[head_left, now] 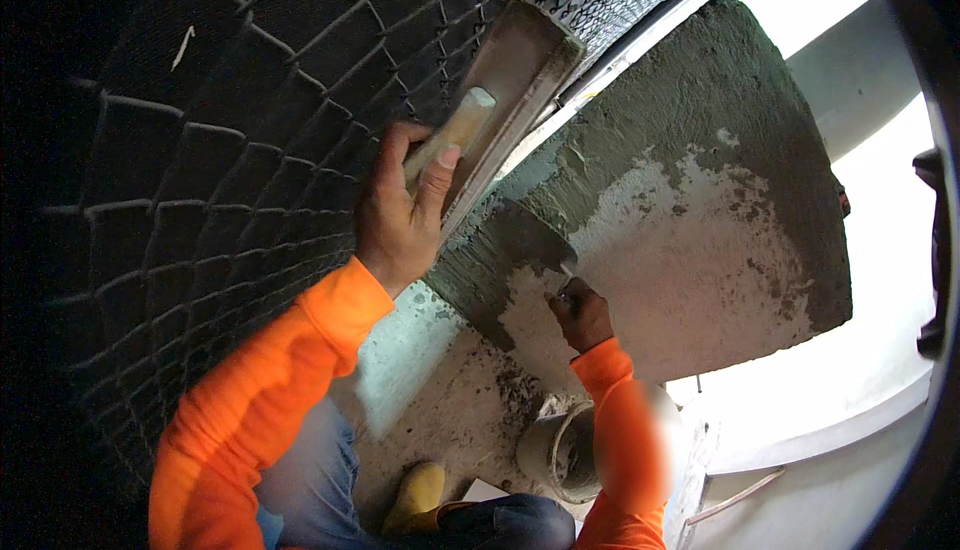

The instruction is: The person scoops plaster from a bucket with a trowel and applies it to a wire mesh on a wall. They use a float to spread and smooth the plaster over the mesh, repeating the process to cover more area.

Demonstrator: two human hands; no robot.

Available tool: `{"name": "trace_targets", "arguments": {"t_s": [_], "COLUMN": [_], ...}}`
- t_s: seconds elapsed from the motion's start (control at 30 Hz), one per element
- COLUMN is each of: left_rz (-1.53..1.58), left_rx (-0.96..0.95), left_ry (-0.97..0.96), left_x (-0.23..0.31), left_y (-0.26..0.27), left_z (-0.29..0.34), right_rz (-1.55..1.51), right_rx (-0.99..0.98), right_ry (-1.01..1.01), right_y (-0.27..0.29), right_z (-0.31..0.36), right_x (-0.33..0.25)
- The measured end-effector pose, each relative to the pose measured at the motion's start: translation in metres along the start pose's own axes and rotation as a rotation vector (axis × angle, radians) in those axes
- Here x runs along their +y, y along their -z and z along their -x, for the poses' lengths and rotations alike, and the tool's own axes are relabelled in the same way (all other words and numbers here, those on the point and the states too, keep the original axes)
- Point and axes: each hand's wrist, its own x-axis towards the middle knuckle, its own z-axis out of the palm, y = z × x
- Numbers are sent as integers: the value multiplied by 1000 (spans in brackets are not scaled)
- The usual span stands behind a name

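Note:
My left hand (pixel 402 212) is wrapped round the pale handle of a plasterer's float (pixel 520 45), a long flat board held up near the fence. A pointing-type trowel (pixel 532 240) is in my right hand (pixel 582 315), its blade lying against the wall block. That block (pixel 690 250) is partly coated in wet grey mortar (pixel 690 80) along its far, left and right edges. Its middle and near part are paler and bare. Whether the float touches the block's edge is hard to tell.
On my left runs a chain-link fence (pixel 240 140) backed with dark sheeting. Beside my right forearm, a mortar-smeared bucket (pixel 560 450) stands on the spattered floor (pixel 450 390). A yellow boot (pixel 418 490) shows below. A grey pipe-like column (pixel 860 80) rises behind the block.

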Motion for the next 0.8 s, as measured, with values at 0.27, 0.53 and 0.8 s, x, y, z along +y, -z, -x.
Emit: {"name": "trace_targets", "arguments": {"t_s": [0.27,0.53,0.8], "left_rz": [-11,-33,-30], "left_rx": [27,-36,-5], "left_ry": [-54,-23,-15], "left_x": [-5,0,-2], "left_y": [3,-6,-6], "left_z": [-3,3,2], "right_rz": [105,50,4], "right_rx": [204,144,360], "right_ry": [-55,-24,-110], "right_y": [-18,-98,-33], "right_z": [42,44,55], "right_x": [-1,26,0]}}
